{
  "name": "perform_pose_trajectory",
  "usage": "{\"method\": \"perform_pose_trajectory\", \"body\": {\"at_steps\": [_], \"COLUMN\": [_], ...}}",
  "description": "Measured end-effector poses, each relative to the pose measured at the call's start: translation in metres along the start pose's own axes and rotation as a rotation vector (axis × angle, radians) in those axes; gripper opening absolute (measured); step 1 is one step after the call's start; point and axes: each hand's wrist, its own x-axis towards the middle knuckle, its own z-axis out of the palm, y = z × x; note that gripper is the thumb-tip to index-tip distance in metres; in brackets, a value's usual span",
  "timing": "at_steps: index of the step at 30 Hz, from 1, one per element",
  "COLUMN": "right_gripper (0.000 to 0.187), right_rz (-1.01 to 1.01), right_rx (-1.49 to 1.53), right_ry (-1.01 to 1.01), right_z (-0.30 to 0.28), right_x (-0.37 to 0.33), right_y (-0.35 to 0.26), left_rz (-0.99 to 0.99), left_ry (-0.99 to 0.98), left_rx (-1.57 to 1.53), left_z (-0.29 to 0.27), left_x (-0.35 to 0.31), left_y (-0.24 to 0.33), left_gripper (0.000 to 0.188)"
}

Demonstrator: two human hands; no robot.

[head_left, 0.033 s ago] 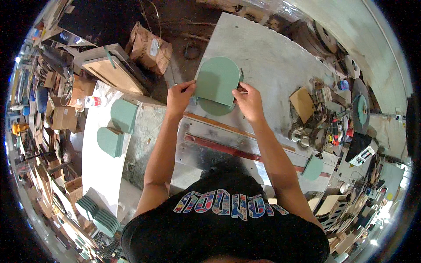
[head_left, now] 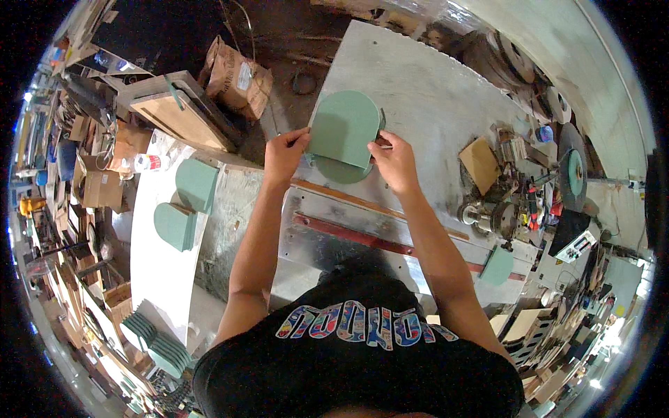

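Note:
A green panel (head_left: 345, 125) with a rounded far end and a straight near edge is held over the grey worktable (head_left: 432, 90). My left hand (head_left: 286, 155) pinches its left edge near the lower corner. On the opposite side, my right hand (head_left: 394, 159) is closed on the lower right corner. Beneath it, the curved end of another green panel (head_left: 341, 172) sticks out toward me. How many panels lie under the top one is hidden.
Green panels (head_left: 197, 182) are stacked on a white board (head_left: 157, 279) at left, with more stacks (head_left: 168, 354) lower down. A red rail (head_left: 355, 235) crosses the table's near side. Metal rollers (head_left: 502, 217) and a brown board (head_left: 481, 164) are at right; a paper sack (head_left: 240, 80) stands far left.

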Motion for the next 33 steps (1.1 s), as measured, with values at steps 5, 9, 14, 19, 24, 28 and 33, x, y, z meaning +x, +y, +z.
{"method": "perform_pose_trajectory", "body": {"at_steps": [5, 9, 14, 19, 24, 28, 33], "right_gripper": [0.043, 0.037, 0.02, 0.012, 0.007, 0.014, 0.021], "right_rz": [-0.037, 0.018, -0.008, 0.095, 0.145, 0.082, -0.026], "right_rx": [0.021, 0.206, 0.195, 0.272, 0.275, 0.346, -0.429], "right_ry": [0.085, 0.081, 0.017, 0.046, 0.138, 0.229, 0.315], "right_z": [0.003, -0.013, -0.046, -0.072, -0.108, -0.13, -0.172], "right_x": [-0.006, -0.031, -0.083, -0.152, -0.209, -0.252, -0.35], "right_y": [-0.004, -0.02, 0.011, 0.029, 0.031, 0.086, 0.143], "left_rz": [0.054, 0.282, 0.724, 0.52, 0.562, 0.649, 0.677], "left_ry": [0.044, 0.265, 0.455, 0.14, -0.239, -0.414, -0.534], "left_rx": [-0.058, 0.311, 0.34, 0.088, 0.078, 0.098, 0.137], "left_z": [0.004, 0.007, 0.015, 0.073, 0.148, 0.196, 0.247], "left_x": [0.0, -0.018, -0.053, -0.12, -0.189, -0.237, -0.285], "left_y": [-0.012, 0.013, 0.038, 0.045, 0.037, 0.048, 0.046], "left_gripper": [0.033, 0.029, 0.02, 0.017, 0.017, 0.017, 0.017]}}
